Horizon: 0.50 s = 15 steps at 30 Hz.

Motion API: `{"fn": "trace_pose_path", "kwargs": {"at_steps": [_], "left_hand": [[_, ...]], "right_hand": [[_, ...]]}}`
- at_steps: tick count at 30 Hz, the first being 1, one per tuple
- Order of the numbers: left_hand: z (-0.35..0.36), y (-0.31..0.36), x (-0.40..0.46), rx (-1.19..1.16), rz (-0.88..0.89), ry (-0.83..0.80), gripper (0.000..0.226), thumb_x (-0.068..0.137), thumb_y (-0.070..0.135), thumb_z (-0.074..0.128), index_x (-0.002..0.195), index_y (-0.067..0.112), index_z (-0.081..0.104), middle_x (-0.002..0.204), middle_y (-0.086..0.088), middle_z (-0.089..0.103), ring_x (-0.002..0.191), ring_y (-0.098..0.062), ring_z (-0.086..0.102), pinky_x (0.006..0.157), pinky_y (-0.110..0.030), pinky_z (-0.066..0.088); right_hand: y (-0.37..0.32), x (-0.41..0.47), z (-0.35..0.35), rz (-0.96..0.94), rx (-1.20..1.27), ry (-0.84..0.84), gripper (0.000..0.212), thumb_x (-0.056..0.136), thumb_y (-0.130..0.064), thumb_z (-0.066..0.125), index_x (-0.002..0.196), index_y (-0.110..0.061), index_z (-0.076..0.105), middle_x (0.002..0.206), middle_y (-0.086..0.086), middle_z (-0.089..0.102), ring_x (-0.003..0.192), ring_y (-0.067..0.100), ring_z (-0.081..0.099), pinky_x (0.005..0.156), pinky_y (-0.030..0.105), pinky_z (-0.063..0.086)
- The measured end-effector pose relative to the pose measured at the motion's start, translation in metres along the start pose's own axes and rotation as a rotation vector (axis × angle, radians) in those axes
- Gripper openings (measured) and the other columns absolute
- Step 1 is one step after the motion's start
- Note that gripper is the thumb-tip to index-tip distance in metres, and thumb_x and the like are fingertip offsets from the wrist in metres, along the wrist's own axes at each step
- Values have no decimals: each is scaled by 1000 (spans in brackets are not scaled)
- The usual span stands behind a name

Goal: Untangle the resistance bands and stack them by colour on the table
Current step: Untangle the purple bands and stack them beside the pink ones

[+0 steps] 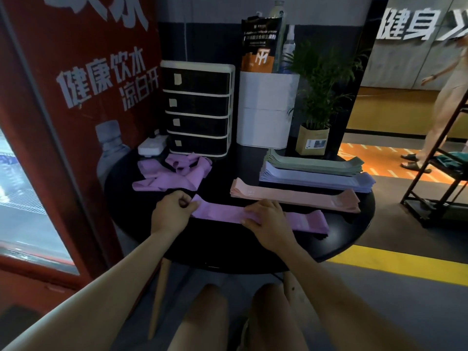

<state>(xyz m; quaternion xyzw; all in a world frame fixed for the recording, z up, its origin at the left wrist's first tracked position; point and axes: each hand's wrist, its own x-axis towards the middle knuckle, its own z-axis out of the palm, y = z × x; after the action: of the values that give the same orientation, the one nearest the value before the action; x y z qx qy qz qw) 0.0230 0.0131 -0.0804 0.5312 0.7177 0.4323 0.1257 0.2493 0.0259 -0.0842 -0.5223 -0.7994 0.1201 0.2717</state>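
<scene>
A flat purple band (222, 212) lies stretched along the front of the round black table (354, 239). My left hand (172, 215) pinches its left end. My right hand (268, 221) lies on its middle with the fingers curled over the near edge. A tangled heap of purple bands (172, 176) sits at the back left. To the right are three neat stacks: pink (293, 196) nearest, pale blue-lilac (316, 179) behind it, green (314, 162) at the back.
A drawer unit (197, 110), a white power strip (152, 145), a white box (266, 110) and a potted plant (314, 138) stand along the table's back. A red vending machine (63, 122) is left, a black rack (440, 178) right, a person (445, 97) beyond.
</scene>
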Motion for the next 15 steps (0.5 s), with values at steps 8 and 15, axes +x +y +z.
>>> {"fn": "trace_pose_path", "kwargs": {"at_steps": [8, 15], "left_hand": [[-2, -7, 3, -109, 75, -38, 11, 86, 14, 64, 94, 20, 61, 98, 4, 63, 91, -13, 59, 83, -29, 47], [-4, -6, 2, -92, 60, -82, 10, 87, 15, 63, 97, 14, 65, 96, 4, 64, 92, -14, 59, 85, -30, 48]], "right_hand": [[1, -1, 0, 10, -22, -1, 34, 88, -39, 57, 119, -26, 60, 124, -3, 52, 118, 20, 42, 100, 34, 34], [0, 1, -1, 18, -26, -14, 32, 87, -40, 58, 116, -27, 63, 122, -4, 55, 117, 21, 45, 101, 34, 36]]}}
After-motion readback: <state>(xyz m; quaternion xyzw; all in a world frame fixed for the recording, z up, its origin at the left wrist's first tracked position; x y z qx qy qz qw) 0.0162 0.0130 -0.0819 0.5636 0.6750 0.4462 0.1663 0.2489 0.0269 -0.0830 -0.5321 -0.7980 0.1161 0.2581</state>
